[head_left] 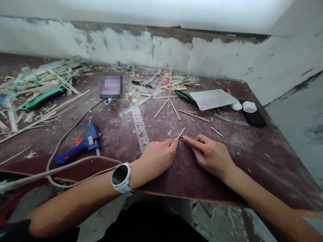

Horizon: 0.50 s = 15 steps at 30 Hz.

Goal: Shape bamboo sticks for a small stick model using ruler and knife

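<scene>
My left hand point(161, 154) is closed, pinching a short thin wooden stick point(182, 131) just above the table. Close to its right, my right hand point(210, 154) pinches a small dark thin piece point(181, 137) that meets the stick; its kind is too small to make out. Beyond both hands stands a small frame of wooden sticks point(170, 85), one upright with legs splayed at its foot. Loose cut sticks point(194, 115) lie right of this frame, and a single short stick point(217, 131) lies beyond my right hand. A clear plastic ruler point(140, 129) lies beyond my left hand.
A blue glue gun point(92, 136) rests at left beside a looping cable point(60, 143). A green-handled tool point(42, 99) and piled sticks and wrappers point(58, 74) cover the far left. A phone point(111, 86), white paper point(214, 98) and black phone-like slab point(256, 117) lie toward the back.
</scene>
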Tool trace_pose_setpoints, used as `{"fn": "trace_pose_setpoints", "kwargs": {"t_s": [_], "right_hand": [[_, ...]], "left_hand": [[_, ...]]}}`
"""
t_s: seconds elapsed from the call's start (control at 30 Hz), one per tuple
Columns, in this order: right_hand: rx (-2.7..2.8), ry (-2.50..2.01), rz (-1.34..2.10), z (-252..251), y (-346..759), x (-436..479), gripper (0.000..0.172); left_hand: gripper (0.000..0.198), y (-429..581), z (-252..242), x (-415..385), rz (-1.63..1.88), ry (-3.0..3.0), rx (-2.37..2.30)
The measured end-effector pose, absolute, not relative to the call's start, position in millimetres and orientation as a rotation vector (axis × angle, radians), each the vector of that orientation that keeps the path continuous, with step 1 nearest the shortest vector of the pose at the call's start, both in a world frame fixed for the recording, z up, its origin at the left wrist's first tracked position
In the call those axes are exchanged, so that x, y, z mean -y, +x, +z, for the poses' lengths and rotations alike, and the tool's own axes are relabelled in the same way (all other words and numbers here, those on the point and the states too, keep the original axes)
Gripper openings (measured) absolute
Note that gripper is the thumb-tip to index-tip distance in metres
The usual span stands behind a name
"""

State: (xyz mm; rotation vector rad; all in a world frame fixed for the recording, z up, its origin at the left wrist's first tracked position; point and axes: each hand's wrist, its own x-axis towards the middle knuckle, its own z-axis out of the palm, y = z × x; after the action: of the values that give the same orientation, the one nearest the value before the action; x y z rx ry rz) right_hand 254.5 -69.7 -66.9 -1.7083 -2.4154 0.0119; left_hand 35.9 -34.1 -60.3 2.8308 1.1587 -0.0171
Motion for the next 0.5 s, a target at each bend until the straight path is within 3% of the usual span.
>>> {"fn": "trace_pose_setpoints", "kwargs": {"t_s": [0.23, 0.5], "right_hand": [[2.553, -1.852, -0.136, -54.4, 245.6, 74.3, 0.05], [2.418, -1.731, -0.067, -64.5, 249.2, 75.9, 0.042]], "left_hand": [[0.03, 35.3, -59.3, 34.0, 0.002, 2.828, -1.133], [0.03, 34.3, -61.5, 34.1, 0.039, 2.851, -1.134]]}}
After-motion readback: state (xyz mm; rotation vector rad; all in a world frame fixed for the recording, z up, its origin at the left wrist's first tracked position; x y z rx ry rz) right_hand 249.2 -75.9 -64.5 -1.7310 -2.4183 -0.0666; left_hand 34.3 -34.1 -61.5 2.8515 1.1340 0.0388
